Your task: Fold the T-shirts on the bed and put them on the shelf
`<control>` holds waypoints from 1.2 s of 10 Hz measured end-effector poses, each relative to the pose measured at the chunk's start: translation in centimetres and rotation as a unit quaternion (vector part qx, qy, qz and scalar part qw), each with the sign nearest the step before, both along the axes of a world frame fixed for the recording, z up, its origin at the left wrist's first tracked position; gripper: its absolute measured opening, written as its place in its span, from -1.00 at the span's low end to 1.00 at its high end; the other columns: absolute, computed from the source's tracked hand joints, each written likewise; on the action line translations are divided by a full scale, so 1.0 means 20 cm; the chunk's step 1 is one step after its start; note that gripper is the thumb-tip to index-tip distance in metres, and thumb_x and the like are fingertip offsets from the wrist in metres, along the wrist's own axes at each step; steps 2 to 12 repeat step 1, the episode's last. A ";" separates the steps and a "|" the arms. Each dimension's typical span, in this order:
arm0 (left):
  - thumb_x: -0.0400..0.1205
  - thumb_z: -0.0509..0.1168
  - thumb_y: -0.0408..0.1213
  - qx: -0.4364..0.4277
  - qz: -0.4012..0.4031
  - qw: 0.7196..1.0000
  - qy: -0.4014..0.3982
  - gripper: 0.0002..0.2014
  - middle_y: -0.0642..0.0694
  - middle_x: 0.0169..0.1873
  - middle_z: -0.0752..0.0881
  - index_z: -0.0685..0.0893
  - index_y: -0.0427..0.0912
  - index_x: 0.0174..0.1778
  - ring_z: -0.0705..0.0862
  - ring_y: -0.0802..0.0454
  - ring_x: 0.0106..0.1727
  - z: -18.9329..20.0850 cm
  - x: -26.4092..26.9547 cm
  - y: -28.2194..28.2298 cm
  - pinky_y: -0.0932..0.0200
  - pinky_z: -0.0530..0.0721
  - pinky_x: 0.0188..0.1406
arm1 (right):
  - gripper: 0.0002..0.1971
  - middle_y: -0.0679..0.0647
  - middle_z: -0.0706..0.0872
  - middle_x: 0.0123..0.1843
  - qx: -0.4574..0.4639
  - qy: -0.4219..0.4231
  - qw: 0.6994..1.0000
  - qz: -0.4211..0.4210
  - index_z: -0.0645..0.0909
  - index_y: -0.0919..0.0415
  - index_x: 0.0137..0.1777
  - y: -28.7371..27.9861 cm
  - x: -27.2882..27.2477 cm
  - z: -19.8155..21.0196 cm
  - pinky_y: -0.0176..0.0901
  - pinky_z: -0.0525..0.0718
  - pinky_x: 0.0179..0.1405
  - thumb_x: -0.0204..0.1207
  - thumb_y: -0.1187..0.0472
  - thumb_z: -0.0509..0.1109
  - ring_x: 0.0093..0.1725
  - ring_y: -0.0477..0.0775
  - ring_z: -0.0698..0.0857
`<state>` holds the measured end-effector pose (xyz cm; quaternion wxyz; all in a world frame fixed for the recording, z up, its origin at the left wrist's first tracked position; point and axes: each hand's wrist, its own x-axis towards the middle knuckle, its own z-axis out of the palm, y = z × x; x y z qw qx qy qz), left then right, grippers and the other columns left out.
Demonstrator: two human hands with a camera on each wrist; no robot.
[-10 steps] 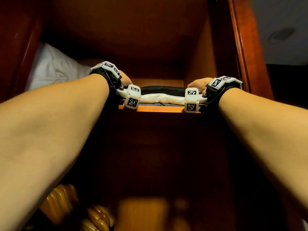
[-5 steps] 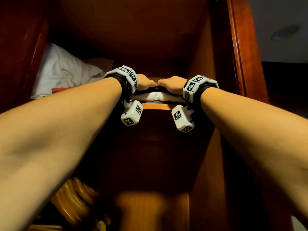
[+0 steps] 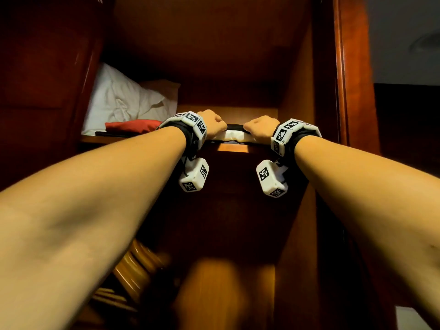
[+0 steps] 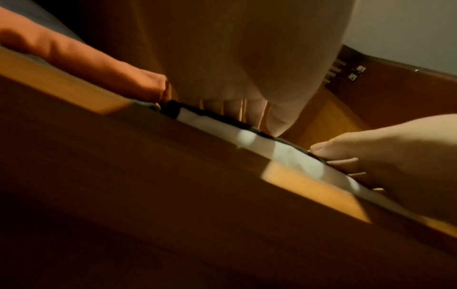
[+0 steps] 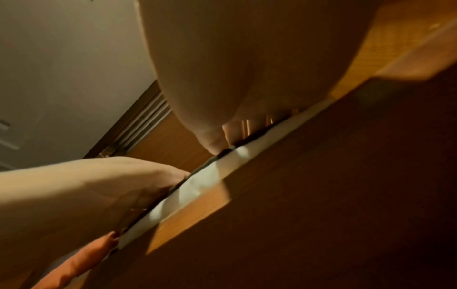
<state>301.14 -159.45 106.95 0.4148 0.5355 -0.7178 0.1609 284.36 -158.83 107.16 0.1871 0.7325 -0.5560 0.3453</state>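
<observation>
A stack of folded T-shirts (image 3: 234, 135), black on top of white with a darker one beneath, lies at the front edge of a wooden shelf (image 3: 233, 148) in a wardrobe. Both my arms reach up to it. My left hand (image 3: 212, 125) rests on the left part of the stack's top, fingers laid over the black shirt. My right hand (image 3: 260, 127) presses on the right part in the same way. In the left wrist view my left hand's fingers (image 4: 232, 111) point onto the stack (image 4: 210, 125). The right wrist view shows my right hand's fingers (image 5: 237, 131) on the stack (image 5: 205, 176).
A folded red garment (image 3: 133, 126) and a white crumpled cloth or pillow (image 3: 123, 98) lie on the same shelf to the left. The wardrobe's side wall (image 3: 297, 91) stands close on the right. Wooden hangers (image 3: 133, 270) show below left.
My hands have moved from the two ends of the stack onto its top and come closer together. The stack now lies on the shelf.
</observation>
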 end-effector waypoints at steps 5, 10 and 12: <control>0.54 0.26 -0.07 -0.040 -0.012 0.999 0.023 -0.74 -0.04 0.05 0.77 0.78 0.10 0.07 0.69 -0.10 0.10 -0.01 0.01 0.05 0.05 0.66 0.19 | -0.67 0.13 0.69 0.22 -0.046 -0.031 0.998 0.023 0.67 0.09 0.28 0.08 -0.01 -0.04 -0.08 0.58 0.08 0.63 0.10 0.16 0.20 0.25 0.65; 0.54 0.26 -0.07 -0.040 -0.012 0.999 0.023 -0.74 -0.04 0.05 0.77 0.78 0.10 0.07 0.69 -0.10 0.10 -0.01 0.01 0.05 0.05 0.66 0.19 | -0.67 0.13 0.69 0.22 -0.046 -0.031 0.998 0.023 0.67 0.09 0.28 0.08 -0.01 -0.04 -0.08 0.58 0.08 0.63 0.10 0.16 0.20 0.25 0.65; 0.54 0.26 -0.07 -0.040 -0.012 0.999 0.023 -0.74 -0.04 0.05 0.77 0.78 0.10 0.07 0.69 -0.10 0.10 -0.01 0.01 0.05 0.05 0.66 0.19 | -0.67 0.13 0.69 0.22 -0.046 -0.031 0.998 0.023 0.67 0.09 0.28 0.08 -0.01 -0.04 -0.08 0.58 0.08 0.63 0.10 0.16 0.20 0.25 0.65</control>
